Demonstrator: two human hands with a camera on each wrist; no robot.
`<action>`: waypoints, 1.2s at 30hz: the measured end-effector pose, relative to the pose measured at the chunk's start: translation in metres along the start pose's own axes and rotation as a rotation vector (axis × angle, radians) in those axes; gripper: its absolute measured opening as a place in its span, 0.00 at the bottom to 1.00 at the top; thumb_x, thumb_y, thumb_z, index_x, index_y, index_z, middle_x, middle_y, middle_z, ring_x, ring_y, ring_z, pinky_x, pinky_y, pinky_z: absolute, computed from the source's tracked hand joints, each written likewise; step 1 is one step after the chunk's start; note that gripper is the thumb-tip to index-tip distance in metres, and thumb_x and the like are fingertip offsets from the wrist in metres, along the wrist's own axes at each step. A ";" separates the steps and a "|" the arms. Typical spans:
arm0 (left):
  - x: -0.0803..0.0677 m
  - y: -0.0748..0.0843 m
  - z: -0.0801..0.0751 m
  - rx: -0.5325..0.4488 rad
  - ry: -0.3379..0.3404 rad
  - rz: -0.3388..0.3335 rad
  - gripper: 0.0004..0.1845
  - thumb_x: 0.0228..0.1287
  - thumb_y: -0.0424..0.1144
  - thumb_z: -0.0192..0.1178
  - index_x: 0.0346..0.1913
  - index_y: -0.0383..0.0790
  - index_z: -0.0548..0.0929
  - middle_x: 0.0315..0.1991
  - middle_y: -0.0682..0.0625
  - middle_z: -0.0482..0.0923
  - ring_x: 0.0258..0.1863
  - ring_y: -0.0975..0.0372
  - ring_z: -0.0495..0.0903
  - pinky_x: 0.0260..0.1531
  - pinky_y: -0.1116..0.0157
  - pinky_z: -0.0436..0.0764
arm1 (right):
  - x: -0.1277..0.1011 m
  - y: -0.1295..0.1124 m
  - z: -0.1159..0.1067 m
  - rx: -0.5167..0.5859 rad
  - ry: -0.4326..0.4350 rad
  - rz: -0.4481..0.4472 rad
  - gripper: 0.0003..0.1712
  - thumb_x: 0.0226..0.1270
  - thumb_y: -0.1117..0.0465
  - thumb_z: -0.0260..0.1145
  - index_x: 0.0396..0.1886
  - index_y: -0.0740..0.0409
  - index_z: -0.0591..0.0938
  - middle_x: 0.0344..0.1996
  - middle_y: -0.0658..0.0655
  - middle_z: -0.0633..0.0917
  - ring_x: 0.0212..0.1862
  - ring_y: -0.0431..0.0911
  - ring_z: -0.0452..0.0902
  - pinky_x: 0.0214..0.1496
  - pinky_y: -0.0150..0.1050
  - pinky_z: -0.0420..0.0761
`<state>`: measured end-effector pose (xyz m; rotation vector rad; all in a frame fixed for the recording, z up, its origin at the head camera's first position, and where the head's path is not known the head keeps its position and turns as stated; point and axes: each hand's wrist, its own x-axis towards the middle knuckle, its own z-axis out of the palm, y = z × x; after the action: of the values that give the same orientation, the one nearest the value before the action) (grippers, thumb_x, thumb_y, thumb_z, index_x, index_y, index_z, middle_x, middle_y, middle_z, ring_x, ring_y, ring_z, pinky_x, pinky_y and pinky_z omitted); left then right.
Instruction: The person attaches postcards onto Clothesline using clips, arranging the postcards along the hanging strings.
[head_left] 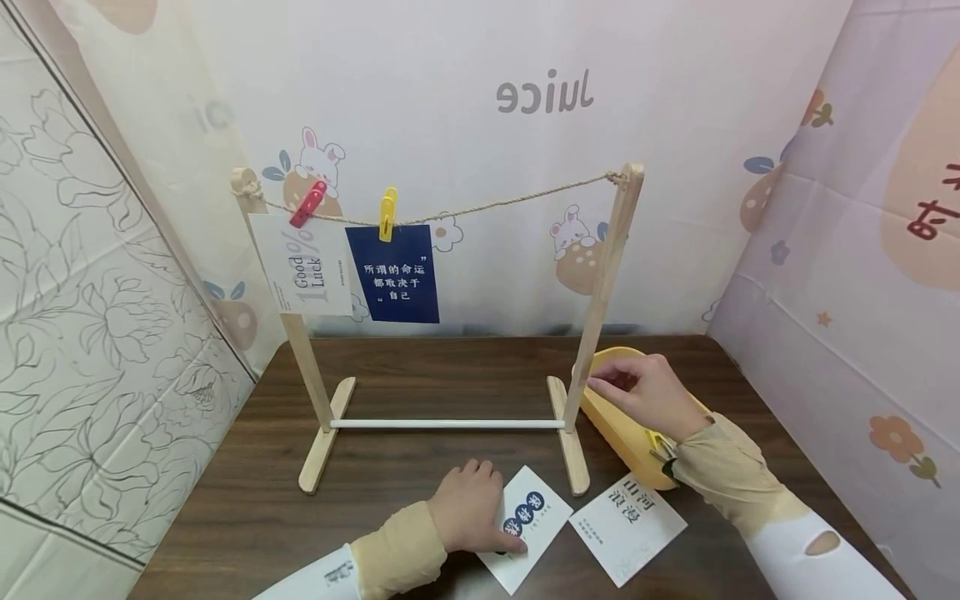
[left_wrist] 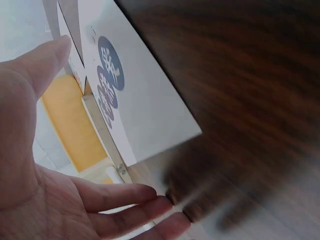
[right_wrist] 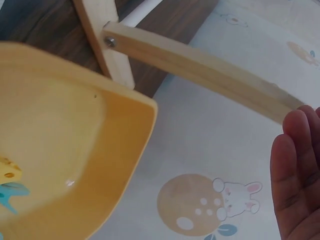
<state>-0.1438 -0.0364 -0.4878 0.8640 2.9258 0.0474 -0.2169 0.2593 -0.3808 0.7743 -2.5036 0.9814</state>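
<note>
My left hand is at the white card with blue circles on the table. In the left wrist view the fingers are spread, and the card lies beyond the gap between thumb and fingers. My right hand hovers over the yellow bin, fingertips near the rack's right post. Nothing shows in its fingers; in the right wrist view they are extended. Inside the bin lie a yellow clothespin and a light-blue one. Another white card lies beside the first.
A wooden rack with a white crossbar stands on the dark table. From its string hang a white card under a red clothespin and a navy card under a yellow clothespin. Patterned curtains surround the table.
</note>
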 end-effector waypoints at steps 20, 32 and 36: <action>-0.002 0.001 -0.002 0.097 -0.012 -0.001 0.47 0.39 0.78 0.79 0.49 0.40 0.87 0.44 0.53 0.78 0.42 0.62 0.75 0.37 0.64 0.79 | -0.004 0.031 -0.012 -0.085 -0.039 0.172 0.03 0.72 0.66 0.75 0.37 0.59 0.92 0.29 0.51 0.89 0.30 0.37 0.78 0.33 0.31 0.80; -0.002 -0.008 -0.019 0.060 -0.121 0.025 0.44 0.40 0.66 0.85 0.57 0.43 0.87 0.49 0.54 0.78 0.46 0.62 0.75 0.41 0.63 0.81 | -0.008 0.060 -0.018 -0.139 -0.057 0.271 0.07 0.74 0.60 0.75 0.39 0.61 0.92 0.31 0.54 0.90 0.32 0.41 0.78 0.34 0.32 0.79; -0.003 -0.008 -0.020 0.051 -0.116 0.026 0.46 0.42 0.73 0.82 0.57 0.41 0.87 0.49 0.53 0.79 0.45 0.62 0.75 0.40 0.63 0.81 | -0.006 0.066 -0.021 -0.164 -0.072 0.297 0.07 0.74 0.60 0.75 0.40 0.61 0.92 0.32 0.55 0.91 0.33 0.41 0.79 0.36 0.33 0.79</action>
<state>-0.1474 -0.0454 -0.4683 0.8808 2.8193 -0.0730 -0.2489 0.3171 -0.4030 0.4027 -2.7743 0.8353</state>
